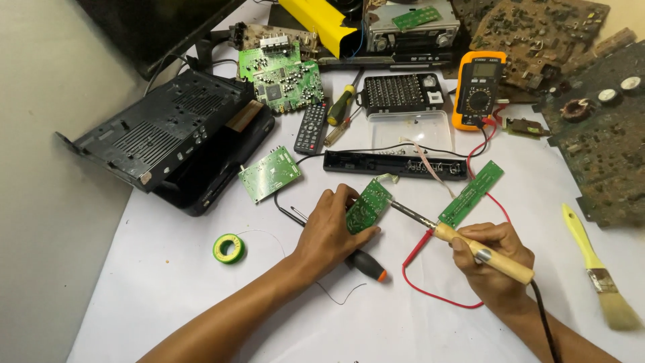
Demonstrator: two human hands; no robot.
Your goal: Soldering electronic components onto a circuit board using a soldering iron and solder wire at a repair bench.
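Our left grip [330, 232] pinches the small green rectangular circuit board [368, 205] upright; our right grip [494, 259] closes on the wooden-handled soldering iron [470, 247], its long axis slanting up-left, tip touching the board.

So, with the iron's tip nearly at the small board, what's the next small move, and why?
Probably ease the soldering iron tip down the last bit onto the small green board. The right hand holds the iron angled at it, its tip at the board's right edge, while the left hand props the board tilted. I can't tell whether the tip already touches.
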